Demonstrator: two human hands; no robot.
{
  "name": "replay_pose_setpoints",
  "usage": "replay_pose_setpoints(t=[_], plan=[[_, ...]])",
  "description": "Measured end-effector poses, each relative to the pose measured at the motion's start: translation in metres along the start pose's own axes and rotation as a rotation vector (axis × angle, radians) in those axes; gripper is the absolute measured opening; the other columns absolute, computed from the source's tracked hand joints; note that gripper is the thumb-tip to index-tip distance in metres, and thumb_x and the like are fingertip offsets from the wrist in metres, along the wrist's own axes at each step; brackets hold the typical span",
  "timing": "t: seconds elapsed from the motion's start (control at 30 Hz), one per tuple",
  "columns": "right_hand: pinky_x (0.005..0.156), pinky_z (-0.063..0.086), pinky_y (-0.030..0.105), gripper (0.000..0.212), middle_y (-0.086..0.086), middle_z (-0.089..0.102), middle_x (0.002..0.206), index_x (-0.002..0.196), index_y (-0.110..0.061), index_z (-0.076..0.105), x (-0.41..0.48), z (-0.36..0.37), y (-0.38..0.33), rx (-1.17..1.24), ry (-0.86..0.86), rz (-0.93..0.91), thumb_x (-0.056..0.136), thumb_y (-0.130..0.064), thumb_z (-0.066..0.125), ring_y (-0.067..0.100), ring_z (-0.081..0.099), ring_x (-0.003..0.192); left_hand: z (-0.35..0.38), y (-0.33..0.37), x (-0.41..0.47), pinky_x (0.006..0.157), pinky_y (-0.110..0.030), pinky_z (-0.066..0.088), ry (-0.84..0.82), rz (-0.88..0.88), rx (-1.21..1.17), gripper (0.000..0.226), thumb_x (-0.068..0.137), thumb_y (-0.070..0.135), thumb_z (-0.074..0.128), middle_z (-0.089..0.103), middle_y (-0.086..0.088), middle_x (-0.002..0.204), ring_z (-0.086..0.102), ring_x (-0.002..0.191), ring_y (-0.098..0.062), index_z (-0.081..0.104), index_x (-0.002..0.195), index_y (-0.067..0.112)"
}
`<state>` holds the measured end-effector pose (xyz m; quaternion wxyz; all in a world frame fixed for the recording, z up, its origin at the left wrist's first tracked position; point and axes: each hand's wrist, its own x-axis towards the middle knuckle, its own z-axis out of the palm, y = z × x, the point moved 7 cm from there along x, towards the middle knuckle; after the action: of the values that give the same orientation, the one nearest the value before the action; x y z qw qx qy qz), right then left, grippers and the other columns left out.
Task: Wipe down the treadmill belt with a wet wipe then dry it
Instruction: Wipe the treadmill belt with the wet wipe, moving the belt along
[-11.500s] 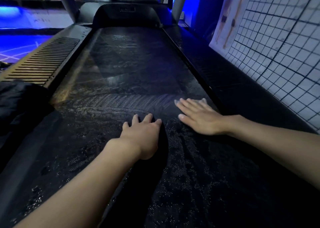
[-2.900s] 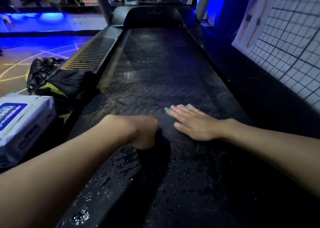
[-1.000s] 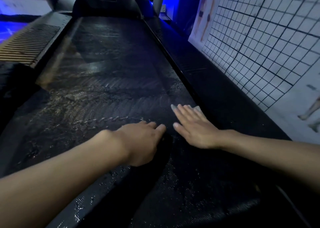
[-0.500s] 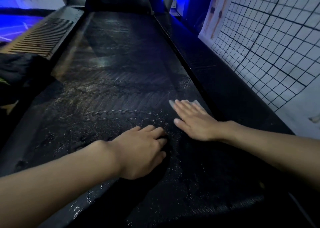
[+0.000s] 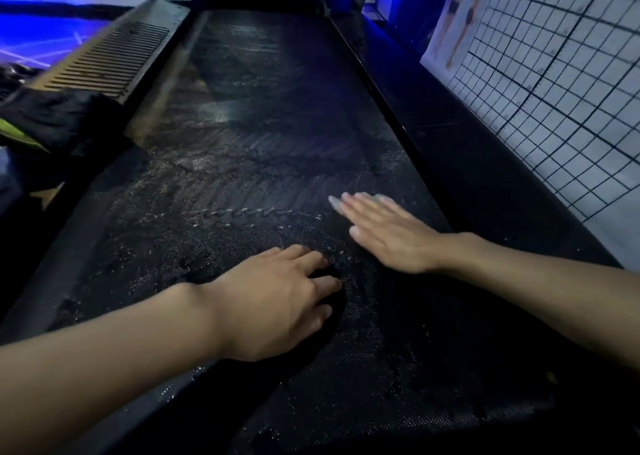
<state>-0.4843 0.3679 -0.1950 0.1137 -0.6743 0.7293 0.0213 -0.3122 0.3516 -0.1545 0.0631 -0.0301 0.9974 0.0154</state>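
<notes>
Treadmill belt, black textured rubber (image 5: 263, 136), runs lengthwise away from the camera between two dark side rails. It shines with wet streaks and droplets across the near and middle parts, so the wet pass looks to be underway and drying not yet started.

Right hand (image 5: 388, 236) lies palm-down on the belt near its right edge. Its fingers (image 5: 360, 209) are straight and together, not clenched, and pin a thin whitish wet wipe (image 5: 380, 197) flat. Only a pale edge of the wipe shows past the fingertips. The flat palm likely spreads pressure so the wipe slides without bunching.

Left hand (image 5: 273, 302) rests on the belt nearer the camera, just beside the right hand. Its fingers are spread and relaxed, gripping nothing visible. Dark patch under it: shadow or cloth, cannot tell. It probably props the leaning body.

Ribbed grey left side rail (image 5: 114, 53) carries a crumpled black garment with yellow-green trim (image 5: 59, 119), off the belt. White grid-lined wall chart (image 5: 554, 91) stands on the right, beyond the right rail. Far end of the belt looks drier, likely left to wipe.
</notes>
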Motion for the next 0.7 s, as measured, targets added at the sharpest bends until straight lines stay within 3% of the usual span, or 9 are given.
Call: replay_pose_setpoints(t=[0.03, 0.1, 0.2, 0.33, 0.47, 0.6, 0.7], plan=[[0.122, -0.012, 0.038, 0.064, -0.008, -0.013, 0.166, 0.156, -0.036, -0.017, 0.005, -0.002, 0.000, -0.018, 0.011, 0.032, 0.098, -0.058, -0.003, 0.006, -0.021, 0.149, -0.001, 0.001, -0.001, 0.105, -0.039, 0.040, 0.005, 0.004, 0.013, 0.067, 0.087, 0.055, 0.005, 0.044, 0.000, 0.139, 0.041, 0.128, -0.021, 0.040, 0.138, 0.030], [0.121, -0.015, 0.036, 0.068, -0.010, -0.016, 0.165, 0.154, -0.037, -0.020, 0.000, 0.006, -0.025, -0.020, -0.009, -0.079, 0.092, -0.063, -0.009, 0.004, -0.024, 0.148, 0.000, 0.006, -0.004, 0.106, -0.042, 0.039, 0.000, 0.017, 0.037, 0.063, 0.090, 0.054, 0.008, 0.045, -0.005, 0.141, 0.041, 0.132, -0.026, 0.041, 0.135, 0.025], [0.120, -0.015, 0.031, 0.057, -0.015, -0.016, 0.164, 0.154, -0.040, -0.018, -0.012, 0.009, -0.048, 0.030, -0.032, -0.246, 0.101, -0.054, -0.001, -0.002, -0.024, 0.146, 0.008, 0.004, -0.011, 0.112, -0.044, 0.034, -0.027, 0.009, 0.022, 0.060, 0.094, 0.051, 0.015, 0.036, -0.010, 0.150, 0.032, 0.141, -0.029, 0.041, 0.140, 0.023], [0.123, -0.006, 0.043, 0.061, -0.011, -0.015, 0.165, 0.155, -0.038, -0.017, 0.016, -0.001, -0.024, 0.003, -0.019, -0.048, 0.099, -0.057, -0.001, 0.004, -0.022, 0.148, 0.007, 0.005, -0.021, 0.102, -0.043, 0.044, 0.049, 0.031, 0.047, 0.058, 0.097, 0.050, 0.024, 0.045, -0.005, 0.139, 0.044, 0.129, -0.025, 0.042, 0.144, 0.021], [0.120, -0.015, 0.031, 0.059, -0.014, -0.017, 0.164, 0.154, -0.039, -0.020, -0.002, 0.011, -0.061, -0.003, -0.034, -0.285, 0.100, -0.055, -0.001, -0.002, -0.025, 0.146, 0.009, 0.007, -0.030, 0.110, -0.040, 0.039, 0.070, 0.035, 0.006, 0.055, 0.099, 0.050, 0.023, 0.046, -0.007, 0.145, 0.042, 0.135, -0.025, 0.048, 0.135, 0.016], [0.122, -0.012, 0.035, 0.059, -0.010, -0.015, 0.166, 0.151, -0.043, -0.022, 0.028, -0.003, -0.034, 0.013, -0.031, -0.076, 0.098, -0.059, -0.001, 0.002, -0.023, 0.147, 0.008, 0.000, -0.041, 0.104, -0.039, 0.045, 0.091, 0.021, 0.010, 0.054, 0.099, 0.049, 0.027, 0.049, -0.005, 0.142, 0.047, 0.130, -0.025, 0.051, 0.137, 0.020], [0.121, -0.015, 0.035, 0.064, -0.013, -0.019, 0.164, 0.154, -0.039, -0.021, 0.016, 0.008, -0.072, -0.017, -0.045, -0.228, 0.096, -0.060, -0.005, -0.001, -0.025, 0.146, 0.007, -0.001, -0.045, 0.104, -0.038, 0.043, 0.092, 0.020, -0.031, 0.051, 0.101, 0.049, 0.025, 0.049, 0.000, 0.139, 0.047, 0.128, -0.023, 0.049, 0.135, 0.020]])
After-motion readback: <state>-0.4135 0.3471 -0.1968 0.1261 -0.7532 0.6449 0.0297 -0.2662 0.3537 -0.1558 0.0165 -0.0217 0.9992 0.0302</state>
